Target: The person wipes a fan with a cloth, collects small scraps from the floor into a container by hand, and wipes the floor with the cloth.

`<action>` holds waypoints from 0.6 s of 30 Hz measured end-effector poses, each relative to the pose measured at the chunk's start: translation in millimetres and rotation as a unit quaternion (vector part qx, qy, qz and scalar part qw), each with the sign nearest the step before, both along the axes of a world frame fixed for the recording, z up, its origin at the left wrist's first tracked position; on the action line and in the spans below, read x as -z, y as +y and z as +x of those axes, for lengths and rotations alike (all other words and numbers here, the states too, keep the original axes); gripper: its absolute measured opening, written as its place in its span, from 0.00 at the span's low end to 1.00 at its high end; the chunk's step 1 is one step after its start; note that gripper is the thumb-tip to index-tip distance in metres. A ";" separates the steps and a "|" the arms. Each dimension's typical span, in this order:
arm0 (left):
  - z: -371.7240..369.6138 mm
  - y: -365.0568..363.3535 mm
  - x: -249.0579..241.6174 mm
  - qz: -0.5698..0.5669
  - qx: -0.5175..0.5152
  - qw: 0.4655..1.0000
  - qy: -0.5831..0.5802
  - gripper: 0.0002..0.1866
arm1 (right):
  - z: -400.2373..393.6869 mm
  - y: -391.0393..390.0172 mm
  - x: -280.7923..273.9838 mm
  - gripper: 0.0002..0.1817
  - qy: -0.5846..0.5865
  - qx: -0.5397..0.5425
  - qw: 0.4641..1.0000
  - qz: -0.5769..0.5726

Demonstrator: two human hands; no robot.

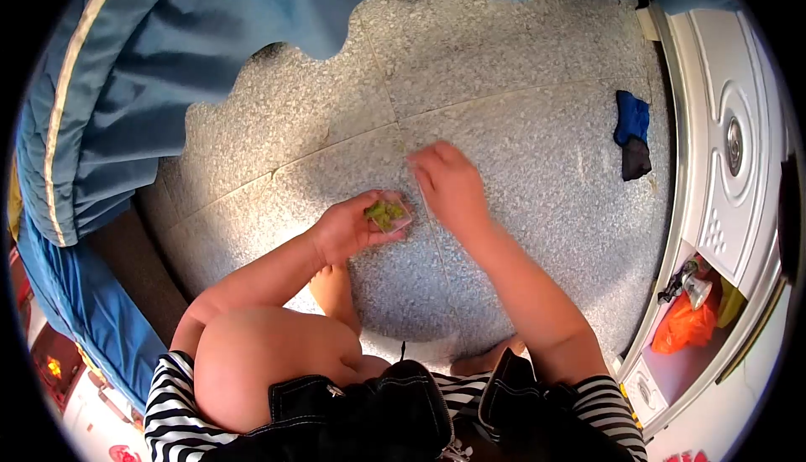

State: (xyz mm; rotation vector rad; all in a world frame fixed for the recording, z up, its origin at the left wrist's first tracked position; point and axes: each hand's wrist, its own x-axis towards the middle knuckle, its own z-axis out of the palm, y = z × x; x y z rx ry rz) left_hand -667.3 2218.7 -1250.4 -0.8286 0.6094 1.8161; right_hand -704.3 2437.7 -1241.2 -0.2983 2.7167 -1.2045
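Note:
My left hand (pixel 357 225) is closed around a small clear plastic container (pixel 401 221), its fingers and thumb at the sides. Green leafy pieces (pixel 384 213) lie inside the container; their exact kind is too small to make out. Up and to the right, apart from the container, my right hand (pixel 447 178) is held over the floor with its fingers drawn together in a pinch. What those fingertips hold, if anything, is too small to tell.
Speckled grey tiles make up the floor (pixel 537 168). A blue curtain (pixel 243 17) hangs at the top and left. A blue and black cloth item (pixel 632 135) lies by the white cabinet (pixel 714 126). An orange bag (pixel 684 325) sits in an open cabinet compartment. My bare foot (pixel 336 294) is below my left hand.

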 end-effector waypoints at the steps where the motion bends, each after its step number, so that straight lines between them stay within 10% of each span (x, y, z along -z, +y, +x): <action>1: -0.1 -3.2 3.4 0.007 -0.005 1.000 0.014 0.23 | -12.2 -4.2 12.5 0.12 0.003 -0.003 1.000 0.002; 13: -17.7 -30.2 -2.8 -0.022 -0.060 0.998 0.020 0.22 | -33.3 -36.5 24.1 0.07 -0.008 -0.068 0.974 0.215; 16: -19.8 -29.1 -3.5 -0.016 -0.066 0.997 0.024 0.22 | -14.7 -35.9 -3.5 0.09 -0.153 0.020 0.987 -0.045; 18: -18.9 -25.4 0.9 -0.006 -0.072 0.997 0.020 0.22 | -0.4 -41.3 -21.4 0.09 -0.344 0.054 0.902 -0.254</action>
